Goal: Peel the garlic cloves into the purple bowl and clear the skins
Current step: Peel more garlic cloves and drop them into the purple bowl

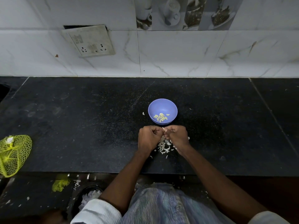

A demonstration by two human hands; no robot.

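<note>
A purple bowl (162,106) stands on the black counter (97,126) and holds several peeled garlic cloves (160,118). Just in front of it my left hand (149,139) and my right hand (178,137) meet, fingers curled, pinching one garlic clove (165,130) between them. Only a small pale tip of that clove shows. A heap of white garlic skins (164,147) lies on the counter under and between my wrists.
A yellow-green mesh bag (13,154) lies at the counter's left front edge. Below the edge sits a dark bin (85,198) with skins in it, and a scrap of mesh (60,185). Stray skin bits (143,113) lie beside the bowl. A tiled wall with a socket plate (90,41) backs the counter.
</note>
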